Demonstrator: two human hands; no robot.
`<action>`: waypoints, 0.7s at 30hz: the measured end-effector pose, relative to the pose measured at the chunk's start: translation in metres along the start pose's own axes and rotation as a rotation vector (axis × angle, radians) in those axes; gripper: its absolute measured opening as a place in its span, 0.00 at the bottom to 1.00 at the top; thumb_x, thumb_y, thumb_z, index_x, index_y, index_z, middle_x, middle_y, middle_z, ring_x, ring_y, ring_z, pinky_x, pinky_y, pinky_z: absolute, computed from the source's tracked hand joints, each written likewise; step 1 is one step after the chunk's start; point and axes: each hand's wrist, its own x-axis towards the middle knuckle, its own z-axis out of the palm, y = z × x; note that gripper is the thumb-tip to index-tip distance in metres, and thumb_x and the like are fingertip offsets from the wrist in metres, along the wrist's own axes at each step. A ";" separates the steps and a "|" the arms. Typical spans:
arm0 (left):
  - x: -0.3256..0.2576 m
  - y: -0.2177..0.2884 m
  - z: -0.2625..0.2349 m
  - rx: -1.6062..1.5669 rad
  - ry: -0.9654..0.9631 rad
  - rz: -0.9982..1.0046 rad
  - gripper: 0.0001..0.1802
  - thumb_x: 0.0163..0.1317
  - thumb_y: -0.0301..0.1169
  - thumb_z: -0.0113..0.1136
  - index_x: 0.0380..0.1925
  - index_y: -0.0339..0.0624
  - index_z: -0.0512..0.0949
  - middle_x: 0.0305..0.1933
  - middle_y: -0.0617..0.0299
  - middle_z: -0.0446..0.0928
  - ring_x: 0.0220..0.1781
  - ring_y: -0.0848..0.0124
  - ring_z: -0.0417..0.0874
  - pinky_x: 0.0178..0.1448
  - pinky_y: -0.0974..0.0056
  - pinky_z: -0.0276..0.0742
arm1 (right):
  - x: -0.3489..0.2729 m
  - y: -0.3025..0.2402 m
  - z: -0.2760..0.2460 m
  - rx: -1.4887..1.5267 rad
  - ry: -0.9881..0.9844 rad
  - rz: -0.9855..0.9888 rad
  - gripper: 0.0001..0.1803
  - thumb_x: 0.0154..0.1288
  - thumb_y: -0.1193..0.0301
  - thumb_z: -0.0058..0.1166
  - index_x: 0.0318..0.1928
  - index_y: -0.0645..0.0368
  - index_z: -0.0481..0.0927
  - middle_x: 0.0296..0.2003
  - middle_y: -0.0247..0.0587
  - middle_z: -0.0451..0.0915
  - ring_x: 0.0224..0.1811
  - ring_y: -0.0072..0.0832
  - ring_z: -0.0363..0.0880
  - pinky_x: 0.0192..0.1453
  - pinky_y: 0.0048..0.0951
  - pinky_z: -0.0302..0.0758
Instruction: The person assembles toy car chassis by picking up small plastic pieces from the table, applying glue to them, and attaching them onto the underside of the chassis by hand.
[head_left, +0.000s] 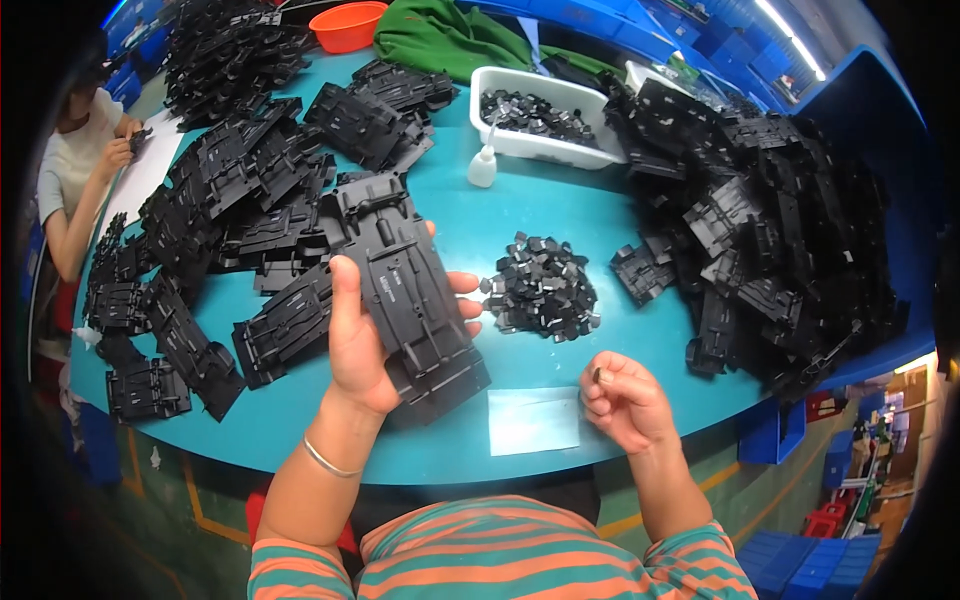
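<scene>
My left hand (358, 352) is closed around a long black plastic car chassis (412, 290), which tilts with its ribbed, moulded face upward. The thumb lies along one edge, and fingertips show past the other. Near the table's front edge, my right hand (632, 408) pinches a small dark piece (597, 376) between thumb and fingers; its exact kind is too small to tell. A heap of little black parts with shiny metallic faces (543, 288) lies between and beyond my hands. Beside my right hand rests a pale sheet of paper (533, 422) on the teal table (560, 205).
More black chassis (250, 160) are piled on the left, and a tall stack (780, 230) fills the right. Beyond the heap stand a white bin (545, 148) of small parts and a white squeeze bottle (482, 166). An orange basin (346, 26) sits far back; a person (85, 150) works at left.
</scene>
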 end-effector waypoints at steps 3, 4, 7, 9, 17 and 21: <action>0.000 -0.001 0.002 0.018 -0.012 0.015 0.45 0.62 0.70 0.30 0.67 0.47 0.56 0.53 0.39 0.74 0.49 0.52 0.82 0.54 0.49 0.80 | -0.001 0.001 -0.003 0.083 -0.027 0.023 0.03 0.64 0.72 0.53 0.35 0.58 0.74 0.28 0.37 0.75 0.23 0.18 0.68 0.23 0.17 0.65; 0.000 -0.001 0.002 0.014 -0.012 0.013 0.45 0.62 0.70 0.30 0.67 0.47 0.56 0.53 0.39 0.74 0.49 0.52 0.82 0.54 0.49 0.80 | -0.001 0.001 -0.005 0.143 -0.054 0.045 0.04 0.64 0.72 0.52 0.35 0.59 0.74 0.28 0.36 0.75 0.23 0.18 0.68 0.23 0.18 0.65; -0.002 0.000 0.000 0.015 0.000 0.011 0.45 0.62 0.70 0.30 0.67 0.47 0.56 0.53 0.39 0.74 0.49 0.52 0.82 0.54 0.48 0.80 | 0.002 0.006 -0.008 0.230 -0.069 0.076 0.04 0.65 0.72 0.51 0.36 0.59 0.74 0.28 0.36 0.74 0.23 0.18 0.68 0.24 0.17 0.66; -0.001 0.001 -0.001 0.014 -0.001 0.008 0.45 0.62 0.70 0.30 0.67 0.47 0.56 0.53 0.39 0.74 0.49 0.52 0.82 0.54 0.48 0.80 | 0.002 0.008 -0.009 0.238 -0.074 0.071 0.04 0.65 0.72 0.51 0.36 0.59 0.74 0.28 0.36 0.74 0.23 0.18 0.68 0.24 0.17 0.66; -0.004 0.004 0.000 -0.013 0.012 0.011 0.46 0.61 0.70 0.34 0.69 0.47 0.52 0.53 0.37 0.73 0.49 0.49 0.81 0.55 0.43 0.77 | -0.009 0.003 0.003 -0.194 0.116 -0.125 0.03 0.61 0.78 0.55 0.35 0.61 0.76 0.27 0.37 0.79 0.23 0.21 0.74 0.27 0.20 0.71; -0.001 -0.003 -0.005 -0.023 -0.030 -0.010 0.47 0.60 0.71 0.34 0.69 0.47 0.52 0.54 0.37 0.73 0.50 0.50 0.81 0.56 0.46 0.77 | -0.012 0.006 0.031 -1.362 0.152 -0.546 0.02 0.54 0.82 0.57 0.29 0.65 0.80 0.27 0.41 0.81 0.26 0.24 0.79 0.30 0.22 0.76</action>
